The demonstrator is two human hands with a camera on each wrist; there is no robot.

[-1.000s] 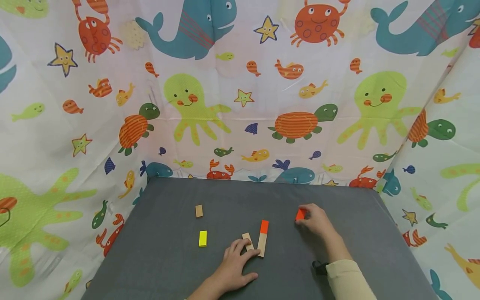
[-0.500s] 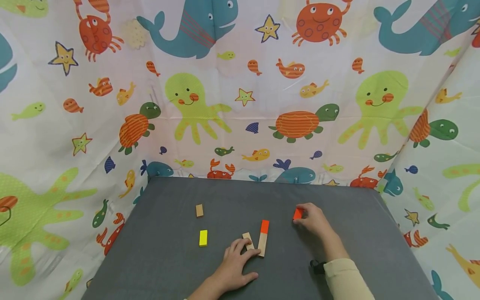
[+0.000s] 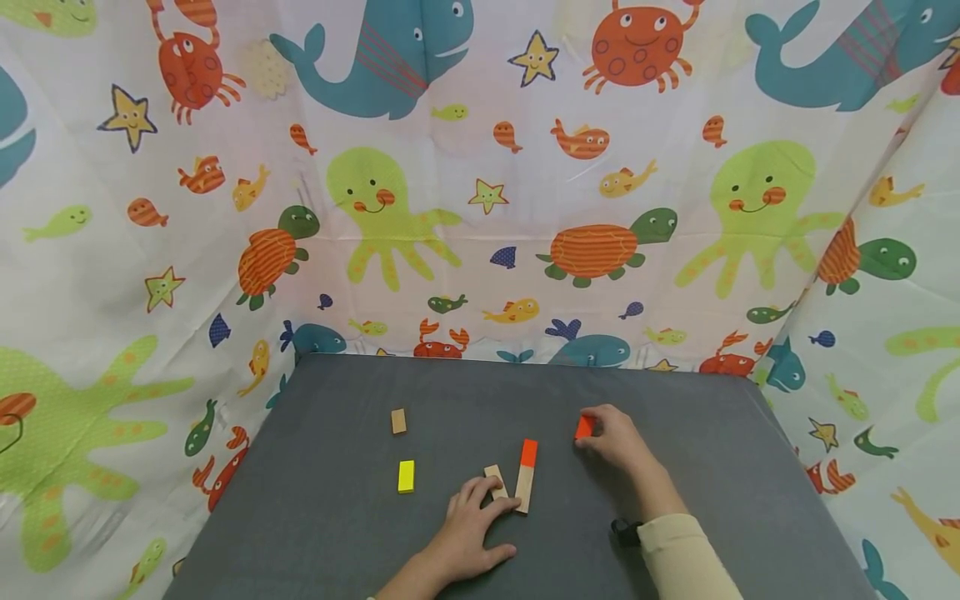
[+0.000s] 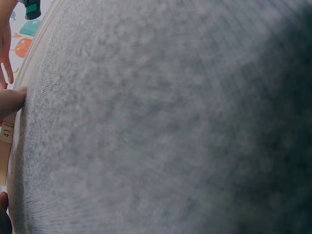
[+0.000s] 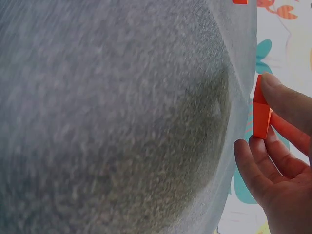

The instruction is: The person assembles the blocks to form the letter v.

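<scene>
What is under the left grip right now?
A wooden block: its far end shows past the left grip. The part under the fingers, and anything beneath the palm, cannot be seen.

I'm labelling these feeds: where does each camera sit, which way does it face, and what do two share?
Head: worn there, facing forward and down at the grey tabletop and printed cloth; left hand, right hand and one sleeve show.
Left wrist: on that wrist, facing along the tabletop up close; fingers and part of a wooden block show at left.
Right wrist: on that wrist, facing along the tabletop toward the cloth; the right hand shows at right.
Shared: head and right wrist both show that hand pinching an orange block.
</scene>
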